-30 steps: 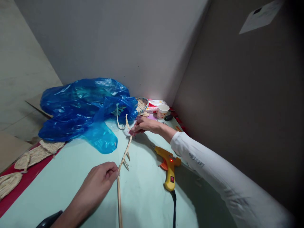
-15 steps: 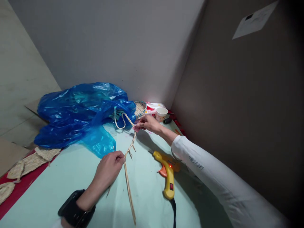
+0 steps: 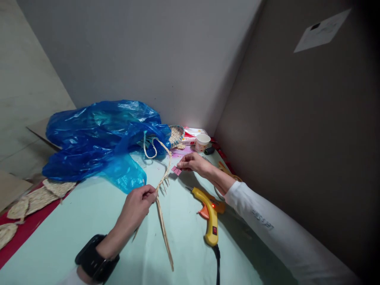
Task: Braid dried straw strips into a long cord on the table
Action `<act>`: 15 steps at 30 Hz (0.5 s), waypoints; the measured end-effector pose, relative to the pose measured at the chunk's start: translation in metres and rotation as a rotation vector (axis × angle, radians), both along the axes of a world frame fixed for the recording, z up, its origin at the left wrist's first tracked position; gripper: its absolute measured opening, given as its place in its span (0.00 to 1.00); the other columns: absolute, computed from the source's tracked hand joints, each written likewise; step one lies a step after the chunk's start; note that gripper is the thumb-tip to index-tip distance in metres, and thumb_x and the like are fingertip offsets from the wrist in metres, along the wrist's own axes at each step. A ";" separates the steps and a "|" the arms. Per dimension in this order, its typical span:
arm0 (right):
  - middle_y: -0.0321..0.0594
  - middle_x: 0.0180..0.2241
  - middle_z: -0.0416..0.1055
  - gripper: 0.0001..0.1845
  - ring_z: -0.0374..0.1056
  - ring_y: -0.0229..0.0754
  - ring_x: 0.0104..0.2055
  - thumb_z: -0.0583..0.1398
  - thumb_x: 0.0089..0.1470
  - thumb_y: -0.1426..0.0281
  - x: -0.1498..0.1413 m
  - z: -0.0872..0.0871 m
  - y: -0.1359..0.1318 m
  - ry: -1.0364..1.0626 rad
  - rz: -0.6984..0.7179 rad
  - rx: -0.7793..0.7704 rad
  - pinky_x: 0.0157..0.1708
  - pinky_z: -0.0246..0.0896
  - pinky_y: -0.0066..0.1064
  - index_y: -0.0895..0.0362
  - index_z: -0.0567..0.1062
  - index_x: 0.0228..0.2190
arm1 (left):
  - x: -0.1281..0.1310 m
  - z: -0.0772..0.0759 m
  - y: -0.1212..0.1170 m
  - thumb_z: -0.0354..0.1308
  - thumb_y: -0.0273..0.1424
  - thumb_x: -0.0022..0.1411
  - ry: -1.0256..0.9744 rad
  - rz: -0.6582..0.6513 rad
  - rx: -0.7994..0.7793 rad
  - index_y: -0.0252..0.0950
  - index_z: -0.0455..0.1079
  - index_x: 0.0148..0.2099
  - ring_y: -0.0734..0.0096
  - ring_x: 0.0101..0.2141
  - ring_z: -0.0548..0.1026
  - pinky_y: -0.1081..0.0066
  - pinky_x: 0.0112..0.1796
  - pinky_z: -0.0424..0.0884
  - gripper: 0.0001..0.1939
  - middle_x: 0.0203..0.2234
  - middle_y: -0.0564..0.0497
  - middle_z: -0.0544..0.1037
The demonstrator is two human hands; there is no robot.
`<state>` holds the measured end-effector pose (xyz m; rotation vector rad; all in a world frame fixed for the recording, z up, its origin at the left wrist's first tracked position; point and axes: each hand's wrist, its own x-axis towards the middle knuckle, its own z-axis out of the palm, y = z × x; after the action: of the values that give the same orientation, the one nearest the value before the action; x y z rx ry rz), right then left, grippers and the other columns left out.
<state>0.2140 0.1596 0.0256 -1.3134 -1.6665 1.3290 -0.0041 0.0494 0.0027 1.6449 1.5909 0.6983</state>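
Note:
My left hand (image 3: 139, 204) pinches a braided straw cord (image 3: 166, 168), with loose strands hanging below the fingers and short ends sticking out of the braid. The cord's far end loops up beside the blue plastic bag (image 3: 103, 130). Held between the fingers of my right hand (image 3: 192, 163) is a small pink card-like piece (image 3: 176, 170), just right of the cord and apart from it. Below that hand lies a yellow glue gun (image 3: 210, 217), its red light lit and its nozzle pointing up and left.
Behind the hands stand a paper cup (image 3: 202, 142), a small woven basket (image 3: 176, 135) and a pink-and-white packet (image 3: 192, 133). A dark spool (image 3: 209, 151) lies by the cup. Flat braided straw pieces (image 3: 41, 198) lie along the left edge. Walls close off the back and right.
My right hand has moved away from the braid, a little right and toward me, carrying the pink piece off the cord. My left hand keeps its hold in nearly the same place.

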 end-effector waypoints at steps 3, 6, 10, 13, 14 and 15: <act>0.34 0.16 0.66 0.18 0.57 0.31 0.20 0.71 0.35 0.61 -0.008 -0.004 -0.012 0.030 0.014 -0.049 0.21 0.52 0.24 0.62 0.72 0.18 | 0.002 0.001 -0.002 0.49 0.38 0.56 -0.031 -0.011 0.014 0.37 0.66 0.28 0.73 0.20 0.61 0.72 0.25 0.56 0.11 0.19 0.57 0.66; 0.33 0.17 0.66 0.19 0.57 0.30 0.20 0.70 0.34 0.59 -0.014 -0.001 -0.018 0.062 0.033 -0.082 0.22 0.52 0.24 0.62 0.72 0.18 | 0.003 0.004 -0.003 0.50 0.36 0.55 -0.021 -0.024 0.033 0.37 0.67 0.27 0.71 0.22 0.62 0.72 0.27 0.56 0.10 0.18 0.56 0.65; 0.33 0.18 0.66 0.20 0.57 0.30 0.21 0.71 0.34 0.59 -0.019 0.004 -0.021 0.082 0.047 -0.093 0.23 0.51 0.24 0.62 0.73 0.19 | 0.004 0.006 -0.004 0.51 0.36 0.55 0.017 -0.033 0.041 0.37 0.67 0.26 0.69 0.26 0.65 0.71 0.29 0.57 0.10 0.20 0.55 0.67; 0.33 0.18 0.66 0.20 0.57 0.30 0.21 0.71 0.33 0.59 -0.020 0.002 -0.021 0.076 0.056 -0.085 0.23 0.51 0.24 0.62 0.73 0.20 | 0.004 0.005 -0.004 0.50 0.36 0.56 0.038 -0.035 0.036 0.37 0.67 0.26 0.69 0.25 0.65 0.71 0.29 0.57 0.11 0.19 0.56 0.67; 0.33 0.18 0.66 0.20 0.57 0.30 0.21 0.71 0.33 0.59 -0.021 0.001 -0.021 0.073 0.059 -0.081 0.23 0.52 0.24 0.62 0.73 0.20 | 0.004 0.005 -0.004 0.50 0.36 0.56 0.043 -0.037 0.035 0.37 0.67 0.26 0.69 0.25 0.65 0.71 0.29 0.57 0.10 0.19 0.56 0.67; 0.33 0.18 0.66 0.20 0.57 0.31 0.21 0.71 0.33 0.59 -0.021 -0.001 -0.021 0.068 0.063 -0.076 0.23 0.52 0.25 0.62 0.73 0.20 | 0.004 0.005 -0.004 0.50 0.36 0.56 0.048 -0.040 0.035 0.37 0.67 0.26 0.69 0.25 0.65 0.71 0.29 0.57 0.10 0.19 0.56 0.67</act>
<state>0.1931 0.1383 0.0248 -1.2536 -1.6367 1.4710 -0.0001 0.0452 0.0080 1.7257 1.5830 0.6745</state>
